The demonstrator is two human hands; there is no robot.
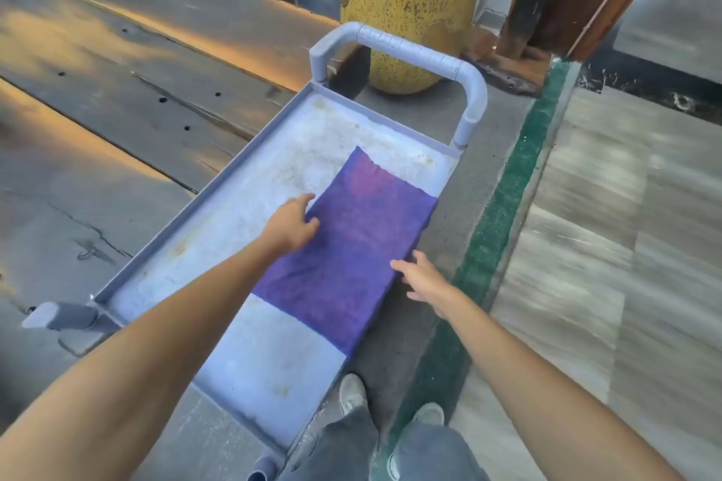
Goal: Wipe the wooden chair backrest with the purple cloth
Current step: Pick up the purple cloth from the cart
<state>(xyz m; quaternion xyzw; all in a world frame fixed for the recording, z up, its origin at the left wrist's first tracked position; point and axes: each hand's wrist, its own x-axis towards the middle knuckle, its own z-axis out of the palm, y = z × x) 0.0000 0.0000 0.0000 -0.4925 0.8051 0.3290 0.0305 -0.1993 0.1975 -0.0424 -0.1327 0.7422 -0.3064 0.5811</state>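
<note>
A purple cloth (pixel 353 246) lies flat on the right side of a grey cart tray (pixel 273 152), and its right edge hangs over the tray's rim. My left hand (pixel 291 225) rests on the cloth's left edge, fingers curled at the border. My right hand (pixel 424 279) hovers at the cloth's right edge with fingers spread, touching or nearly touching it. No wooden chair backrest is clearly in view.
The cart's curved grey handle (pixel 422 55) rises at the far end. A yellow speckled cylinder (pixel 406 4) stands behind it. A large dark wooden slab (pixel 117 70) lies to the left. A green strip (pixel 504 215) and pale floor run on the right. My feet stand below the cart.
</note>
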